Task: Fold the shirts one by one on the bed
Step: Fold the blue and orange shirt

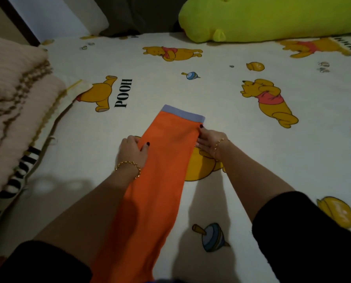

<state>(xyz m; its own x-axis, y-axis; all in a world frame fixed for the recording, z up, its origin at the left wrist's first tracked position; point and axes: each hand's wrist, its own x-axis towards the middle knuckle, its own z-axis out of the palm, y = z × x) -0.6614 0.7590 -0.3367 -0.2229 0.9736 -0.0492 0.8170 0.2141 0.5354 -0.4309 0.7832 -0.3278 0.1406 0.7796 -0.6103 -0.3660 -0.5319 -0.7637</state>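
An orange shirt (164,164) with a pale blue band at its far end lies on the bed (252,152) as a long narrow strip running away from me. My left hand (132,151) grips the strip's left edge, thumb on top and fingers tucked under the cloth. My right hand (208,140) holds the right edge opposite, thumb on the orange cloth near the blue band, fingers lying on the sheet beside it. The near end of the shirt runs out of view at the bottom.
The sheet is cream with a yellow bear print. A pink knitted blanket (11,103) is heaped on a pillow at the left. A large lime-green plush toy (272,17) lies along the far right edge. A white pillow (68,15) stands at the back left.
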